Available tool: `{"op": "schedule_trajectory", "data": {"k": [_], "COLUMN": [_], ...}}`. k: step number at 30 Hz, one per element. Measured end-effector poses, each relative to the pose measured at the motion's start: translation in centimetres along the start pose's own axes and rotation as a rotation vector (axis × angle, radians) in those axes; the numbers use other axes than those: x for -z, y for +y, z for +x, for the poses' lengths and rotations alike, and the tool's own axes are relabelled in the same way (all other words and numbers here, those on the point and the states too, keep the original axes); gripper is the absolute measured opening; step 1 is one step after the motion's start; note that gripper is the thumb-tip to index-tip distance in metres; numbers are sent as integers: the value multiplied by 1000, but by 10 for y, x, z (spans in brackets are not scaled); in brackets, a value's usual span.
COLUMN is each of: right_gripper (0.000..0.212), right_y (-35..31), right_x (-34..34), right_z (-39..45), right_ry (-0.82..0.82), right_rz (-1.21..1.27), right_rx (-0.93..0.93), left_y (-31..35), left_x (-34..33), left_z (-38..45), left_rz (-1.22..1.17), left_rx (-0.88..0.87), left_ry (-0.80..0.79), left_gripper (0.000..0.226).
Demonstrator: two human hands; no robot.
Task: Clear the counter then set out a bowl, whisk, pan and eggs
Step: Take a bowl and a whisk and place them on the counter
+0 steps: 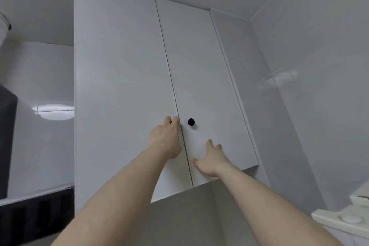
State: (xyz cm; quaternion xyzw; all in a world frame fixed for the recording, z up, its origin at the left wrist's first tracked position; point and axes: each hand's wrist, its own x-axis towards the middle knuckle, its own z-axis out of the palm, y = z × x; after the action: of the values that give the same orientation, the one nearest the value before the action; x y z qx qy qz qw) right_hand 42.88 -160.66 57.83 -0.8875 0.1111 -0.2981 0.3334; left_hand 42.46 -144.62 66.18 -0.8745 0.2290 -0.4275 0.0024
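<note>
Cupboard doors [123,86] stand closed overhead — my left hand [164,139] curls its fingertips at the centre seam, my right hand [211,159] rests flat and relaxed below the black knob [191,122] — bowl, whisk, pan and eggs unseen.

Left hand [165,140]: fingertips curl out of sight at the inner edge of the tall white left cupboard door [123,90]; whether they grip a knob there cannot be told. Both forearms cut off by bottom edge. Cupboard interior hidden behind the closed doors. Dark grey object [8,136] at left edge cut off, unidentifiable. White moulded item with round cap [347,219] at lower right cut off by frame edge. Pale fluffy shape [3,26] at upper left, mostly out of frame.
</note>
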Motion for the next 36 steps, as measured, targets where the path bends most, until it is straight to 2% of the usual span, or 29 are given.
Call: {"op": "schedule_trajectory", "data": {"k": [3,5,9,11,13,19,25,31,36], "right_gripper": [74,66,42,33,29,22,18,33,28], "right_y": [3,1,-24,-39,-51,-67,-66,-70,-81], "right_x": [11,11,15,28,43,63,56,61,61], "right_z": [-6,-13,-28,-34,-41,-65,-102,-129,-148], "right_ry": [16,68,325,445,492,438,336,241,179], "right_rz": [102,223,618,711,750,757,657,574,544], "right_rx": [14,12,103,143,159,155,177,133,130], "left_y": [3,5,13,17,20,17,5,-33,-78], "left_x": [4,8,19,28,41,82,128,167,194], "left_z": [-2,-4,-15,-24,-37,-84,-133,-185,-217], "left_rz": [-34,-69,-149,-204,-255,-457,-615,-537,-555], "left_rx": [16,19,14,11,-4,-67,-11,6,151], "left_ry": [0,-6,16,41,73,204,302,497,462], "left_gripper": [47,47,42,40,41,40,27,34,33]}}
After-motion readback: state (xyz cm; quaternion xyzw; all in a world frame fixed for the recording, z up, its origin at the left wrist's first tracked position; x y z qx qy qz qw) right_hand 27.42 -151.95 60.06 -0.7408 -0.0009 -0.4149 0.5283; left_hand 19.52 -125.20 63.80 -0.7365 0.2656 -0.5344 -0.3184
